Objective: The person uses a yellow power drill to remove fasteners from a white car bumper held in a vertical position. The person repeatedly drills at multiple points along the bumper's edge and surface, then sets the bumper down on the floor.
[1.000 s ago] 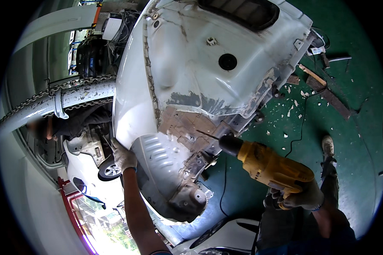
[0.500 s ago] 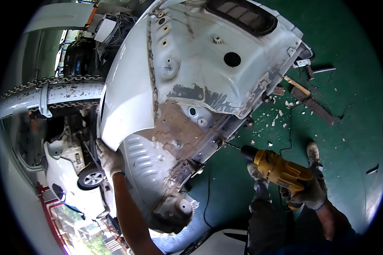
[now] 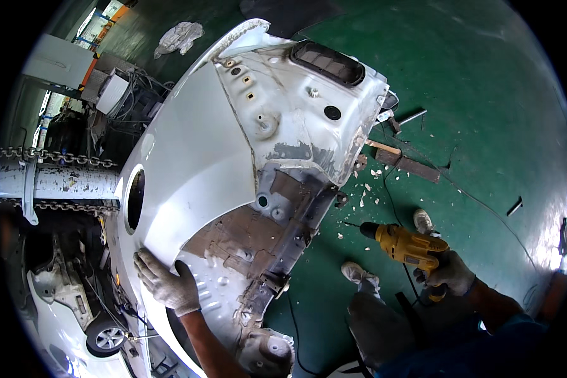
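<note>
A yellow and black power drill (image 3: pixel 411 247) is in my right hand (image 3: pixel 452 275), its fingers wrapped round the handle. The thin bit points left toward the lower edge of a cut white car body section (image 3: pixel 195 151), with a gap between tip and metal. My left hand (image 3: pixel 169 285), in a pale work glove, lies with fingers stretched out on the white outer panel, beside the wheel arch edge. Bare brown and grey metal (image 3: pixel 233 236) shows inside the arch, below the white paint. Both hands wear gloves.
A wooden-handled hammer (image 3: pixel 384 148), a rusty metal bar (image 3: pixel 419 169) and pale flakes lie on the green floor (image 3: pixel 479 151). A dark cable runs across it near my feet. At left are a chained metal post (image 3: pixel 69 183) and a white car (image 3: pixel 63 327) with its wheel.
The drill has drawn away from the metal edge. My left hand has shifted from gripping the arch edge to lying flat on the panel. The view has turned, showing more floor beyond.
</note>
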`<act>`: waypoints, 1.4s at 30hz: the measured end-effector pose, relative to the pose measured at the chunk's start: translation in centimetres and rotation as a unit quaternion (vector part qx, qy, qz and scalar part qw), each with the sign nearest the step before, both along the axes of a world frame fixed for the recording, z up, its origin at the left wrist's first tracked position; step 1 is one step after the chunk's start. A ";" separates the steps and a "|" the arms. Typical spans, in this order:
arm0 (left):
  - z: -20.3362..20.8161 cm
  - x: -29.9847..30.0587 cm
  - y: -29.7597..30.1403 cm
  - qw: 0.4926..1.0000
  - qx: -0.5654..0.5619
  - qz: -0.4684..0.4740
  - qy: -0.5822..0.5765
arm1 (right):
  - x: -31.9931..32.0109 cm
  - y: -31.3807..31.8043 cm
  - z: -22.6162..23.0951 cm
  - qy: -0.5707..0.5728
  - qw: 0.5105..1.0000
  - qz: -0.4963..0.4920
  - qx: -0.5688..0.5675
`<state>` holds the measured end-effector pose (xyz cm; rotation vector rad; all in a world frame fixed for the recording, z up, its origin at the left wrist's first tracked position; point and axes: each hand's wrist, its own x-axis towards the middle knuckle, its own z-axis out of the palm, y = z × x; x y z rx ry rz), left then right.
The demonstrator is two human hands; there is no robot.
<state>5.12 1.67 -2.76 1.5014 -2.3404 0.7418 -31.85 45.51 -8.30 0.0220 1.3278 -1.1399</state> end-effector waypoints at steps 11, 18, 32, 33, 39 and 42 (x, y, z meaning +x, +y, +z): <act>-4.6 -13.8 15.5 0.764 0.317 -0.023 0.561 | -6.0 -1.6 3.5 0.071 0.991 0.117 0.003; -5.5 -31.1 11.1 0.419 0.293 -0.010 0.860 | -15.8 -3.7 4.2 0.062 0.984 0.164 0.027; -5.8 -32.2 8.9 0.323 0.246 0.068 0.911 | -25.7 -10.3 10.3 0.091 0.965 0.246 -0.003; -5.5 -31.8 9.3 0.310 0.239 0.044 0.919 | -26.1 -10.7 11.4 0.118 0.955 0.272 0.002; -9.9 -28.7 15.6 0.185 0.235 0.097 0.949 | -28.0 -13.3 17.3 0.468 0.715 0.483 -0.192; -10.7 -28.3 17.9 0.154 0.265 0.118 0.944 | -26.6 -15.4 20.1 0.597 0.581 0.525 -0.173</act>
